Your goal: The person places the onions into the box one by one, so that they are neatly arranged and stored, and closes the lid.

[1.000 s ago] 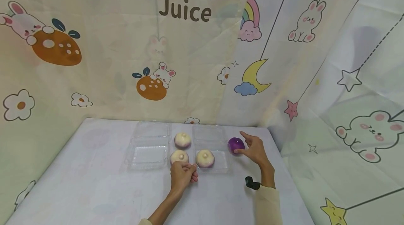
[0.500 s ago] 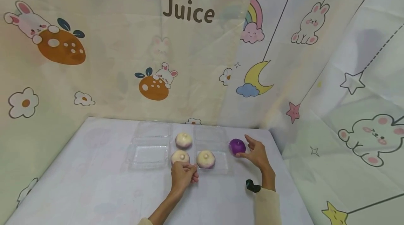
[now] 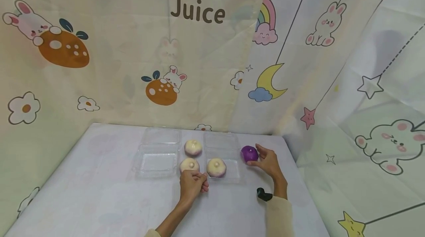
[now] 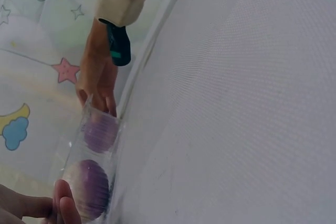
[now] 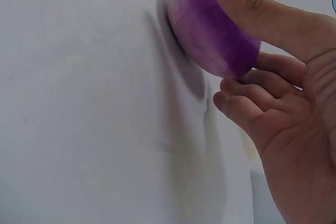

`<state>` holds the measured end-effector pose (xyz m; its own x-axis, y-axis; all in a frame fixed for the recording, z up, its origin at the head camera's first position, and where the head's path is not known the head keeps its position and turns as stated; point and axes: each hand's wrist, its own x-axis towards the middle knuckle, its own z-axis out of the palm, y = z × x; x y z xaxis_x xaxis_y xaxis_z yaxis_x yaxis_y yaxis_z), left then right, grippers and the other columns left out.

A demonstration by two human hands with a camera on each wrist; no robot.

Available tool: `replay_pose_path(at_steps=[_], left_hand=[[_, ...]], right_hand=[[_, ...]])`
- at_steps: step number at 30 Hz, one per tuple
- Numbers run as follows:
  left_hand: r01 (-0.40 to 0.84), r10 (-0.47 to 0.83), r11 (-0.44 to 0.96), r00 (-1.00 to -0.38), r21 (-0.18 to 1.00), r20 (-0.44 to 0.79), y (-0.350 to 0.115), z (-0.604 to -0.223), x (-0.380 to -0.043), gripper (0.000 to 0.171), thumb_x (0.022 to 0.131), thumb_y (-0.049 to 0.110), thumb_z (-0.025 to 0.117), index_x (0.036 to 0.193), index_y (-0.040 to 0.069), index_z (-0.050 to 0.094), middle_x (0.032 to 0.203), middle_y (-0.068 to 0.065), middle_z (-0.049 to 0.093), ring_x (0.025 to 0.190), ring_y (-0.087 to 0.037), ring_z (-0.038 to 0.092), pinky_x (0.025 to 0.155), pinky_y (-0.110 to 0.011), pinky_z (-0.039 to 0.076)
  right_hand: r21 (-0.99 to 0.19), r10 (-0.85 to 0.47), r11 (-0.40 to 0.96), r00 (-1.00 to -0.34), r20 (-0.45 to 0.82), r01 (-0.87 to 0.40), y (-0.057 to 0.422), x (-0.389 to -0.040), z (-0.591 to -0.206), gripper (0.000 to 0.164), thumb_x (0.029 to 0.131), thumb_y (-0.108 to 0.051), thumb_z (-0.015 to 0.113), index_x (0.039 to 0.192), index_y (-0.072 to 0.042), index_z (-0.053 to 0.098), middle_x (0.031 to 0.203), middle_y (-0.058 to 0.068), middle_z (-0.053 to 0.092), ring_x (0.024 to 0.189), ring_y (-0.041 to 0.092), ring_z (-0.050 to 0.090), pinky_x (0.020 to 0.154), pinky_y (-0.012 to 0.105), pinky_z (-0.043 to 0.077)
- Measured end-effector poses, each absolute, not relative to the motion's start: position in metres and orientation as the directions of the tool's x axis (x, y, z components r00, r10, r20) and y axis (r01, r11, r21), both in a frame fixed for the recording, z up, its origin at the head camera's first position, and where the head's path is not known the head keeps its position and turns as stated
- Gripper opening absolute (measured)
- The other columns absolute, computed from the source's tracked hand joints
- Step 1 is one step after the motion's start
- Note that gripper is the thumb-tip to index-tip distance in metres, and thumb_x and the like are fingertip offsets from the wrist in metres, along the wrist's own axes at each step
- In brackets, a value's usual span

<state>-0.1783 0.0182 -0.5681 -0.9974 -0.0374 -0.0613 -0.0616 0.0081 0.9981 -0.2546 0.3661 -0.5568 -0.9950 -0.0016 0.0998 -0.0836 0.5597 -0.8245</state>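
My right hand (image 3: 269, 161) holds a purple turnip (image 3: 249, 154) at the right, purple side up, thumb on the near side and fingers round the far side. In the right wrist view the thumb presses on this turnip (image 5: 215, 30), and a shadow lies beside it. My left hand (image 3: 193, 186) has curled fingers pinched at the near-left corner of the right clear plastic box (image 3: 232, 170). A pale turnip (image 3: 216, 167) sits in that box. Two more pale turnips stand left of it, one behind (image 3: 193, 148) and one in front (image 3: 189, 164), partly hidden by my left hand.
Another clear plastic box (image 3: 158, 165), lid folded back, lies open on the left of the white table (image 3: 99, 185). A patterned cloth wall (image 3: 199, 82) rises behind the table, and another stands along its right side. A dark device is strapped at the right wrist.
My right index finger has come down closer to the purple turnip. The left hand keeps its place by the box. The whole view has shifted a little.
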Motion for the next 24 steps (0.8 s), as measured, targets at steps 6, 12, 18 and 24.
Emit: replay_pose_path(at_steps=[6, 12, 18, 24], left_hand=[[-0.067, -0.037, 0.011, -0.997, 0.998, -0.066, 0.018, -0.567, -0.178, 0.022, 0.098, 0.005, 0.075, 0.085, -0.013, 0.077, 0.065, -0.017, 0.076, 0.047, -0.010, 0.069, 0.048, -0.026, 0.062], [-0.065, -0.036, 0.018, -0.997, 0.998, -0.064, 0.018, -0.568, -0.178, 0.022, 0.098, 0.004, 0.074, 0.084, -0.013, 0.077, 0.064, -0.015, 0.075, 0.047, -0.011, 0.070, 0.048, -0.027, 0.062], [-0.066, -0.038, 0.028, -0.997, 0.997, -0.065, 0.018, -0.567, -0.178, 0.022, 0.099, 0.005, 0.074, 0.085, -0.012, 0.077, 0.064, -0.013, 0.076, 0.048, -0.011, 0.070, 0.048, -0.026, 0.062], [-0.060, -0.042, 0.024, -0.997, 0.998, -0.059, 0.018, -0.568, -0.179, 0.022, 0.098, 0.005, 0.074, 0.084, -0.012, 0.077, 0.064, -0.014, 0.075, 0.047, -0.011, 0.070, 0.048, -0.027, 0.062]], right_hand=[[-0.852, -0.007, 0.518, -0.996, 0.089, -0.080, 0.361, -0.260, -0.561, 0.094, 0.080, -0.011, 0.098, 0.158, 0.010, 0.048, 0.159, 0.034, 0.051, 0.146, 0.050, 0.055, 0.118, 0.055, 0.050], [-0.843, 0.005, 0.533, -0.996, 0.092, -0.075, 0.357, -0.261, -0.564, 0.088, 0.080, -0.011, 0.098, 0.154, 0.007, 0.054, 0.154, 0.035, 0.056, 0.141, 0.052, 0.060, 0.115, 0.055, 0.054], [-0.858, 0.017, 0.510, -0.996, 0.085, -0.065, 0.357, -0.260, -0.565, 0.085, 0.081, -0.010, 0.098, 0.153, 0.006, 0.056, 0.154, 0.034, 0.056, 0.143, 0.051, 0.058, 0.116, 0.055, 0.052], [-0.878, 0.042, 0.476, -0.997, 0.070, -0.042, 0.358, -0.260, -0.568, 0.085, 0.080, -0.011, 0.098, 0.153, 0.003, 0.058, 0.156, 0.031, 0.056, 0.144, 0.049, 0.057, 0.116, 0.052, 0.051]])
